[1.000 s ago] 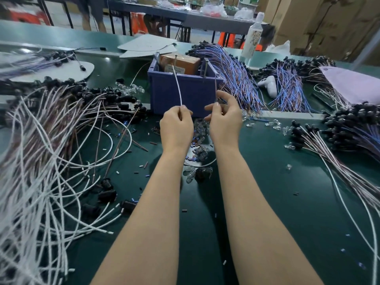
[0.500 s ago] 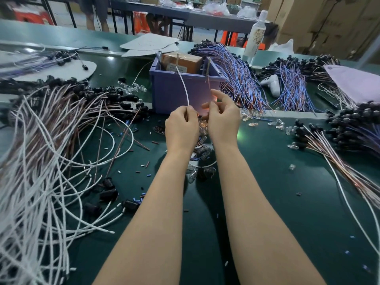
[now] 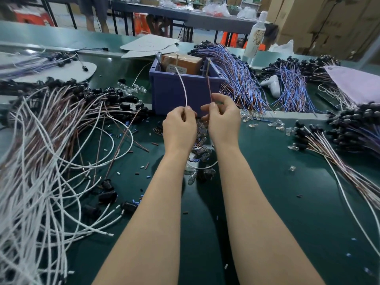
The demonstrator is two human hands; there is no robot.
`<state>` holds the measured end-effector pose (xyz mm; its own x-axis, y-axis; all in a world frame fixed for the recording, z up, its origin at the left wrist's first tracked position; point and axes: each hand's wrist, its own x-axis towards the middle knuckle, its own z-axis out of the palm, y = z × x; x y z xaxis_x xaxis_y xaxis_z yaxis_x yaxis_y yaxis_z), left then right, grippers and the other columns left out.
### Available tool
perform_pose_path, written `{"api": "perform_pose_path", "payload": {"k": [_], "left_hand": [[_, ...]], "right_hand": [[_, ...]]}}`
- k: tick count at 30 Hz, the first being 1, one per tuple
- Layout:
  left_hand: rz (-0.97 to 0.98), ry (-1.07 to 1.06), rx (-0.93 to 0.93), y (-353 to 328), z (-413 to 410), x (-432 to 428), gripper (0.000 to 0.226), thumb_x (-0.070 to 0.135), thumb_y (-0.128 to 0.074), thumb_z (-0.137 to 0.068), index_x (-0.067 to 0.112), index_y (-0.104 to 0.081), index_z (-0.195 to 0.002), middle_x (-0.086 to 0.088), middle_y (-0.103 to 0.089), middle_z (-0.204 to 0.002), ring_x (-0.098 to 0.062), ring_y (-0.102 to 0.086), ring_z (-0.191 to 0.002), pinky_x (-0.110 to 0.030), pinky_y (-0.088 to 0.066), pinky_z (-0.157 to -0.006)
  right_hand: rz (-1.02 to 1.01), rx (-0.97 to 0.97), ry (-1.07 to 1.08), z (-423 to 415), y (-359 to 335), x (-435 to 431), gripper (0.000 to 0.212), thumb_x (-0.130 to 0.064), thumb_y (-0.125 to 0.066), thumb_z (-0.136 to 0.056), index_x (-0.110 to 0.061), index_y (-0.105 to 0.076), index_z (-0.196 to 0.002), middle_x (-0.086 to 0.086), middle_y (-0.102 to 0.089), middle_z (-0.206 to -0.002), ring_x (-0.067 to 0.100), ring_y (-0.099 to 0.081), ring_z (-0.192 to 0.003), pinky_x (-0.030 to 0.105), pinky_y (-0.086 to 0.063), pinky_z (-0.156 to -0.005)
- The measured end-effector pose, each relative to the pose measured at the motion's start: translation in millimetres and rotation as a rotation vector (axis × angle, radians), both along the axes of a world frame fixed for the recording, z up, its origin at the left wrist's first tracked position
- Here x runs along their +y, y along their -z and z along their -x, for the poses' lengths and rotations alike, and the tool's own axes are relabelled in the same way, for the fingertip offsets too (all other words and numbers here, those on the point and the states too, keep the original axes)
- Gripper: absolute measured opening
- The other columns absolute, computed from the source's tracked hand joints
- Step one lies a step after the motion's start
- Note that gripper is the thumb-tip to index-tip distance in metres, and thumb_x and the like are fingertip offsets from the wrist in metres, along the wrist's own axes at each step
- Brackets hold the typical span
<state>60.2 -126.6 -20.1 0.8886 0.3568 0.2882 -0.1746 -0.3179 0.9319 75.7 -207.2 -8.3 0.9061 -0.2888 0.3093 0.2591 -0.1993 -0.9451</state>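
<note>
Across the green worktop [image 3: 277,202], a tangled heap of white and brown leads [image 3: 41,161] with black sockets sprawls at the left. At centre, held above the worktop, the left hand [image 3: 180,128] pinches a white wire [image 3: 183,87] between curled fingers [image 3: 188,112]. The wire stands nearly upright, bowing slightly leftward, with its free tip pointing up and away at the rim of a blue bin [image 3: 170,95]. The bin sits just behind the hands and holds a brown cardboard box [image 3: 183,63]. Just beside the left hand, the right hand [image 3: 223,122] pinches a brown wire [image 3: 209,85] between thumb and forefinger, the other fingers loosely curled. That wire also runs upright and straight, its tip reaching the top of the bin. Small clear bulbs [image 3: 202,149] lie on the worktop beneath the hands. To the right, bundles of blue and brown wires [image 3: 238,79] fan out beside the bin.
</note>
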Motion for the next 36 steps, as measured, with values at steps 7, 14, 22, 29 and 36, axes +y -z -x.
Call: {"api": "perform_pose_path", "payload": {"k": [7, 14, 22, 29, 36], "left_hand": [[0.075, -0.379, -0.130, -13, 8, 10, 0.029, 0.016, -0.049, -0.094, 0.006, -0.050, -0.121, -0.009, -0.051, -0.125, -0.018, -0.049, -0.109, -0.021, -0.029, -0.093], [-0.231, -0.269, -0.357, -39, 18, -2, 0.019, 0.015, -0.053, -0.090, 0.009, -0.064, -0.105, -0.007, -0.060, -0.113, -0.022, -0.054, -0.105, -0.035, -0.041, -0.095], [-0.903, 0.179, 0.475, -3, 8, -53, 0.039, 0.037, -0.058, -0.091, 0.019, -0.053, -0.125, -0.010, -0.042, -0.135, -0.033, -0.033, -0.126, -0.042, -0.028, -0.102], [-0.781, 0.005, 0.268, -25, 5, -48, 0.027, 0.024, -0.052, -0.094, 0.012, -0.057, -0.117, -0.011, -0.052, -0.125, -0.032, -0.044, -0.119, -0.042, -0.036, -0.096], [0.020, 0.194, -0.323, -135, 30, -61, 0.008, 0.008, -0.046, -0.098, 0.013, -0.048, -0.092, -0.007, -0.067, -0.085, -0.016, -0.067, -0.076, -0.024, -0.055, -0.070]], "right_hand": [[0.204, 0.173, -0.119, 5, -6, -12, 0.032, -0.002, -0.043, -0.087, -0.021, -0.064, -0.072, -0.001, -0.067, -0.071, 0.011, -0.061, -0.066, 0.030, -0.053, -0.067], [0.473, 0.333, 0.168, 10, -11, -67, 0.026, -0.008, -0.046, -0.088, -0.014, -0.069, -0.099, 0.005, -0.068, -0.094, 0.022, -0.059, -0.083, 0.028, -0.047, -0.069], [0.393, 0.505, 0.014, 16, 4, -64, 0.030, -0.001, -0.043, -0.080, -0.019, -0.067, -0.076, 0.015, -0.071, -0.100, 0.032, -0.063, -0.103, 0.045, -0.051, -0.093], [0.261, 0.435, -0.063, 18, -4, -62, 0.026, -0.019, -0.047, -0.095, -0.012, -0.065, -0.077, -0.005, -0.067, -0.063, 0.013, -0.061, -0.058, 0.022, -0.050, -0.058], [-0.437, 0.131, -0.421, 59, -59, -31, 0.040, -0.019, -0.033, -0.105, 0.013, -0.058, -0.108, 0.019, -0.057, -0.065, 0.003, -0.055, -0.053, 0.013, -0.046, -0.054]]}}
